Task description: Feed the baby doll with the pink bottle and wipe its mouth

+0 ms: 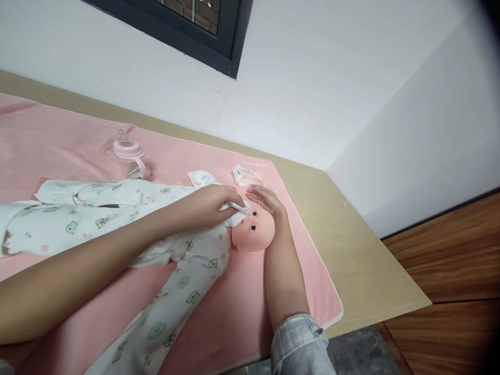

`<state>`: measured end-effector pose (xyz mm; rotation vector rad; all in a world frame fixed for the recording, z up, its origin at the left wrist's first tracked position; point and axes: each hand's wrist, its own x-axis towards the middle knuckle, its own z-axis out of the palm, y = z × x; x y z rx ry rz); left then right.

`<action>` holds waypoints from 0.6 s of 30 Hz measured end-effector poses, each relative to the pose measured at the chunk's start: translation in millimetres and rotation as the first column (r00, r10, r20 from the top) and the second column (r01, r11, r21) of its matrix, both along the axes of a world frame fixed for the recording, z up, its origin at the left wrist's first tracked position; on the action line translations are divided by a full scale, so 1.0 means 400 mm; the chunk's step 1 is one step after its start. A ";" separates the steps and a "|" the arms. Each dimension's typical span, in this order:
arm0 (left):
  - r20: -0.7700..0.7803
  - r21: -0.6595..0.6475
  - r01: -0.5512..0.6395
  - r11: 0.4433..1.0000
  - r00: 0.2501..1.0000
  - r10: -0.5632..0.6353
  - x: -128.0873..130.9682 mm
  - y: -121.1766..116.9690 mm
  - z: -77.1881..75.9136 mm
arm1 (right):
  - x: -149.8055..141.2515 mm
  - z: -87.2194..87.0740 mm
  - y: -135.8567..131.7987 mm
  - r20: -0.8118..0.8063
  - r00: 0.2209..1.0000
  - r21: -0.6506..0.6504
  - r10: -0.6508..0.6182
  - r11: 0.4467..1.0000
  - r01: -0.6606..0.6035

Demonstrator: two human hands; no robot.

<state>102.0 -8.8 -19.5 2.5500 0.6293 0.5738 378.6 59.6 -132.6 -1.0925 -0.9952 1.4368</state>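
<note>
A baby doll (pixel 255 229) lies on its back on a pink blanket (pixel 242 317), dressed in a white patterned onesie (pixel 117 213), its bare head pointing right. My left hand (pixel 209 204) is closed on a small white cloth (pixel 237 212) pressed against the doll's face. My right hand (pixel 265 200) lies flat against the top of the doll's head, fingers stretched out and together.
A pink baby bottle (pixel 130 156) stands on the blanket behind the doll. A small clear packet (pixel 247 174) lies near the blanket's far corner. The blanket covers a beige tabletop (pixel 359 250) set against white walls; wooden floor (pixel 461 271) shows to the right.
</note>
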 end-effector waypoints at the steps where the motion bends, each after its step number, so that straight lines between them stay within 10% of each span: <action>1: -0.004 -0.004 0.006 1.000 1.000 -0.006 0.001 -0.002 -0.001 | 0.001 -0.001 0.001 0.000 1.000 0.003 0.001 1.000 -0.001; 18: 0.000 0.002 -0.033 0.999 0.999 0.033 0.014 0.005 -0.012 | -0.003 0.006 -0.003 0.000 1.000 -0.015 -0.016 1.000 0.016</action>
